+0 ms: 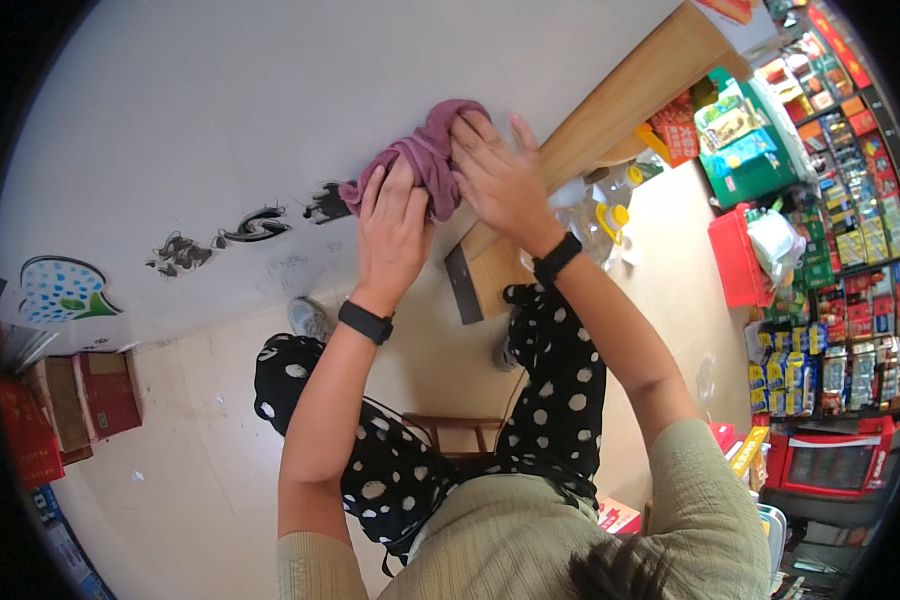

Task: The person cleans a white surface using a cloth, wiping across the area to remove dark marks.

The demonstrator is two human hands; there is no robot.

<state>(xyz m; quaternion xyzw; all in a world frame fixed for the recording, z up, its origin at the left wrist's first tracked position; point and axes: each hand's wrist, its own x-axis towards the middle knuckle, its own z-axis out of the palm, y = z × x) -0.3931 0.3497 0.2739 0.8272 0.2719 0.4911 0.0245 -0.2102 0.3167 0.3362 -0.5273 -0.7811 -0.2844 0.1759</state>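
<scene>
A bunched mauve cloth (436, 154) lies against the white wall (232, 112) in front of me. My left hand (396, 232) presses its lower left part, fingers laid over the folds. At the cloth's upper right, my right hand (501, 176) has its fingers on the fabric, with one digit sticking out to the side, slightly blurred. Black smeared marks (325, 204) show on the wall right beside the cloth. Farther left are a black curved mark (259, 225), a dark scribbled patch (181, 253) and a blue-dotted sticker (66, 291). Whatever is under the cloth is hidden.
A wooden board (630, 82) runs along the wall at right. Clear plastic bottles with yellow caps (604, 217) stand beneath it. A red bin (736, 255) and packed store shelves (862, 247) line the right. Cardboard boxes (90, 397) sit at left. My knees straddle a wooden stool (450, 435).
</scene>
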